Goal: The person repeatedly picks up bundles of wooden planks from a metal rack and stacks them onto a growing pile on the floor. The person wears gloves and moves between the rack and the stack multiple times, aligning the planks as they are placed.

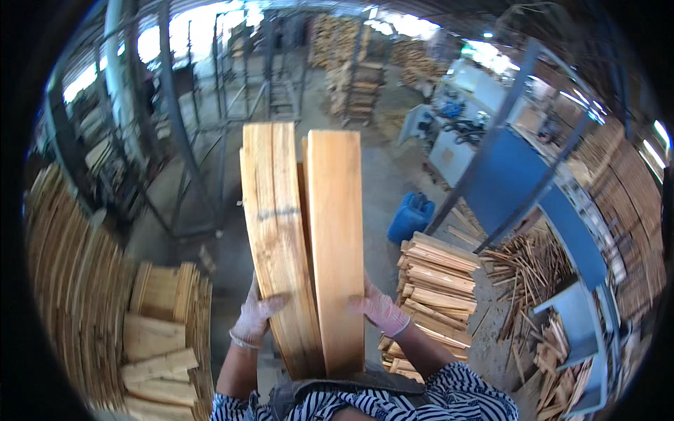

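Observation:
Two side-by-side stacks of wooden boards are held upright before my body, their lower ends near my apron. My left hand (256, 316), in a pale knitted glove, grips the left boards (279, 237), which have a dark mark across them. On the other side, my right hand (380, 308), also gloved, holds the right boards (337, 226), whose front face is smooth. A narrow gap parts the two front boards, with more wood showing behind it. The fingers behind the boards are hidden.
Stacked boards (432, 294) stand close on the right, beside a blue plastic container (410, 217) and scattered offcuts (532, 273). More stacked planks (158, 337) are at the left. Metal frames (179, 116) rise ahead, and a blue-panelled machine (511, 179) stands to the right.

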`<control>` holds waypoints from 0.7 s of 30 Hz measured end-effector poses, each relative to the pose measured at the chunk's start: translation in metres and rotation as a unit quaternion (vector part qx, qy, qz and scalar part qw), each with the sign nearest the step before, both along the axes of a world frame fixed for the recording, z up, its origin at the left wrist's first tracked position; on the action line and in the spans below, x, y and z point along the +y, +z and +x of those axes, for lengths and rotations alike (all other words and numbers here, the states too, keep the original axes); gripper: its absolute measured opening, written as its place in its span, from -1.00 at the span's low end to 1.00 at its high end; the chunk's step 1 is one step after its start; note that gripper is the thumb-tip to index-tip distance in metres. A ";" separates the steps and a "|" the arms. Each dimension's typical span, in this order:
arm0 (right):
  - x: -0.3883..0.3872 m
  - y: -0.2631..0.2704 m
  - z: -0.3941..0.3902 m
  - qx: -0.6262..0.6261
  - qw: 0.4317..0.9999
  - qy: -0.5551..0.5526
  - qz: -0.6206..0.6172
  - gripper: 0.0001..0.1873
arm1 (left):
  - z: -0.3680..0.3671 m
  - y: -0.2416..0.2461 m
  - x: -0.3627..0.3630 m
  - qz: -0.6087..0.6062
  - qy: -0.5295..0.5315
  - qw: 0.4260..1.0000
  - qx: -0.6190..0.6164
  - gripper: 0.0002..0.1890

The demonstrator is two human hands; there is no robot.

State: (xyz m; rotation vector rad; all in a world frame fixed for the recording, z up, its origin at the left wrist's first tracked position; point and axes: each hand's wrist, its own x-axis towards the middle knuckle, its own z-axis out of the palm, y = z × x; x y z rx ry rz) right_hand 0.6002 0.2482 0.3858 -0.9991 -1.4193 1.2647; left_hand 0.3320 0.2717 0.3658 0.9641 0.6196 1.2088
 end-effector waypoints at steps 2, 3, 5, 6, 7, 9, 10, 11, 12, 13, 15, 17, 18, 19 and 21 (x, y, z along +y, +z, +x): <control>0.024 -0.015 -0.010 -0.144 0.989 0.007 -0.011 -0.44 | -0.018 0.012 -0.002 -0.008 0.045 0.999 0.014 0.09; 0.031 -0.043 -0.001 -0.202 0.977 0.062 -0.015 -0.49 | -0.019 0.022 -0.011 -0.027 0.058 0.998 0.021 0.11; 0.056 -0.092 0.027 -0.150 0.974 0.160 -0.054 -0.53 | -0.026 0.034 -0.018 -0.037 0.098 0.994 0.023 0.16; 0.076 -0.115 0.043 -0.046 0.972 0.203 -0.107 -0.52 | -0.035 0.021 -0.013 -0.004 0.129 0.989 0.070 0.19; 0.095 -0.124 0.041 -0.118 0.967 0.203 -0.096 -0.51 | -0.043 0.024 -0.017 -0.012 0.157 0.976 0.148 0.20; 0.120 -0.108 -0.011 -0.097 0.965 0.202 -0.138 -0.47 | -0.068 -0.006 -0.012 0.017 0.229 0.952 0.202 0.24; 0.116 -0.097 -0.046 -0.032 0.961 0.190 -0.199 -0.44 | -0.079 -0.016 -0.019 -0.004 0.255 0.947 0.197 0.25; 0.116 -0.085 -0.074 0.001 0.954 0.194 -0.230 -0.41 | -0.089 -0.025 -0.023 -0.014 0.275 0.943 0.188 0.26; 0.111 -0.072 -0.096 0.020 0.946 0.202 -0.252 -0.37 | -0.098 -0.033 -0.029 -0.025 0.301 0.938 0.172 0.25; 0.108 -0.059 -0.116 0.031 0.941 0.225 -0.249 -0.39 | -0.105 -0.035 -0.035 -0.028 0.322 0.933 0.158 0.25; 0.104 -0.046 -0.123 0.040 0.930 0.277 -0.236 -0.42 | -0.098 -0.027 -0.053 -0.025 0.353 0.923 0.150 0.23; 0.121 -0.056 -0.119 0.002 0.929 0.311 -0.201 -0.41 | -0.093 -0.009 -0.062 -0.011 0.374 0.916 0.145 0.20; 0.136 -0.069 -0.124 -0.033 0.930 0.316 -0.184 -0.39 | -0.093 0.000 -0.066 -0.014 0.370 0.921 0.118 0.16; 0.149 -0.080 -0.126 -0.043 0.931 0.317 -0.176 -0.38 | -0.098 0.012 -0.063 -0.031 0.375 0.920 0.114 0.16; 0.151 -0.074 -0.141 -0.042 0.927 0.322 -0.187 -0.37 | -0.091 0.022 -0.069 -0.097 0.382 0.915 0.080 0.15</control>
